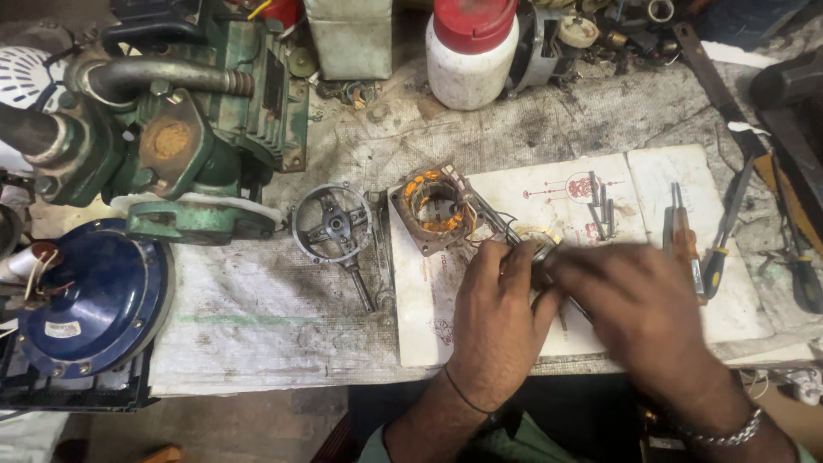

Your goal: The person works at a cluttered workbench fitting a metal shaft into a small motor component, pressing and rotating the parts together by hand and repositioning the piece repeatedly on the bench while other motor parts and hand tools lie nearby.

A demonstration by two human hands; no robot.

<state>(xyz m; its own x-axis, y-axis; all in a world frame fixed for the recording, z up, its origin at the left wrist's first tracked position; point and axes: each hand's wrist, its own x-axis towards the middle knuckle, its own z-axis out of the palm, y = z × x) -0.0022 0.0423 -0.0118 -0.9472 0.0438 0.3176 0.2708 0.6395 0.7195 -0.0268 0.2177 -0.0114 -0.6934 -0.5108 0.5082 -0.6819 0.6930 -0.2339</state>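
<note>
My left hand (495, 321) rests on an open white booklet (660, 184) and pinches a small round metal part (538, 243) at its fingertips. My right hand (639, 304), blurred by motion, meets it from the right and touches the same part; what it holds is hidden. Thin wires run from the part up to a square motor stator with orange copper windings (435, 206), which sits on the booklet's top left corner, just above my left hand.
A round metal end bracket with spokes (331, 225) lies left of the stator. A green pump (180, 129) and a blue round housing (94, 300) stand at far left. A white jar with red lid (471, 51) stands behind. Screwdrivers and pliers (699, 244) lie right.
</note>
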